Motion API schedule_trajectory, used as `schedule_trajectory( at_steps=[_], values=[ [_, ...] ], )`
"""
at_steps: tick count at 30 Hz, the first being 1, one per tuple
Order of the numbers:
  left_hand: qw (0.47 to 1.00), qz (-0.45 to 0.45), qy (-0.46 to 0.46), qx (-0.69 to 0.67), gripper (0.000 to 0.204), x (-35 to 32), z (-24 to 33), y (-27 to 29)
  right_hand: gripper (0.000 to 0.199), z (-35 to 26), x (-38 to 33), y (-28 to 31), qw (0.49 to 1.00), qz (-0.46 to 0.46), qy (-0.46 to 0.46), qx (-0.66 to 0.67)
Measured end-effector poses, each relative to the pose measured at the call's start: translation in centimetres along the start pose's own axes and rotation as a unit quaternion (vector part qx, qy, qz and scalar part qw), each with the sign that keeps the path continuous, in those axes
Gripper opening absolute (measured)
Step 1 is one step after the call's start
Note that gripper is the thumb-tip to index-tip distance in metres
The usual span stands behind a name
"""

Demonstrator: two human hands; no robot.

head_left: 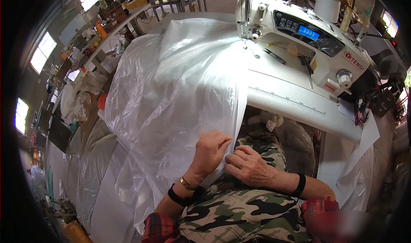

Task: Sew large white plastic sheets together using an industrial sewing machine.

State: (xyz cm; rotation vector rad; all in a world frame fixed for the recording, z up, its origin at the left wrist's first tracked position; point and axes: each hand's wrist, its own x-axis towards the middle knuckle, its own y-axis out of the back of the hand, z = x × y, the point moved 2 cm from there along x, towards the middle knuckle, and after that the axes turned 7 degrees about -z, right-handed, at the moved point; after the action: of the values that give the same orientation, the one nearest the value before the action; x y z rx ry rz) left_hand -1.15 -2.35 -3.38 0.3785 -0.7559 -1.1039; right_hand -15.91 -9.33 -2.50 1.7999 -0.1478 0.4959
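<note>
A large sheet of thin white translucent plastic [158, 102] lies over the left of the sewing table and hangs down to my lap. Its far end gathers under the lit needle area of a white sewing machine [274, 33]. My left hand [209, 151] pinches the sheet's right edge just above my lap. Close beside it, my right hand [248, 166] has its fingers curled and pressed together at the same edge. The exact bit of plastic between the fingertips is partly hidden.
Dark tweezers [275, 56] lie on the machine bed, with a printed ruler [287, 101] along its front. A white thread cone [327, 7] stands behind the machine. Camouflage cloth [239, 208] covers my lap. Crumpled plastic [75, 102] and a cluttered bench [100, 48] are at left.
</note>
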Motion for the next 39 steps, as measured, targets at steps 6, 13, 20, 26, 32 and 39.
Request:
schedule_trajectory(
  at_steps=[6, 13, 20, 26, 32, 39],
  values=[
    [0.998, -0.045, -0.017, 0.029, 0.011, -0.2, 0.1, -0.1, 0.010, 0.0, 0.4, 0.2, 0.999, 0.014, 0.029, -0.002],
    [0.970, -0.096, 0.060, -0.215, 0.003, -0.6, -1.9, -0.3, 0.014, -0.3, 0.6, -0.1, 0.996, -0.057, 0.064, 0.021],
    [0.869, -0.110, 0.236, -0.422, 0.013, -1.5, -2.8, 0.2, 0.012, 0.1, 2.8, 0.1, 0.982, -0.100, 0.157, 0.008],
    [0.972, -0.028, 0.183, -0.146, 0.008, -0.3, -1.1, 7.5, 0.026, 6.6, 1.7, -2.5, 0.875, 0.212, -0.243, 0.361],
    [0.980, -0.095, -0.065, 0.162, 0.003, 4.9, 7.0, 10.9, 0.017, 6.4, 15.2, -9.6, 0.908, 0.114, 0.008, 0.402],
    [0.944, -0.206, -0.070, 0.248, 0.006, 1.9, 3.9, 6.9, 0.019, 6.2, 9.8, -13.6, 0.935, -0.027, -0.005, 0.355]
  ],
)
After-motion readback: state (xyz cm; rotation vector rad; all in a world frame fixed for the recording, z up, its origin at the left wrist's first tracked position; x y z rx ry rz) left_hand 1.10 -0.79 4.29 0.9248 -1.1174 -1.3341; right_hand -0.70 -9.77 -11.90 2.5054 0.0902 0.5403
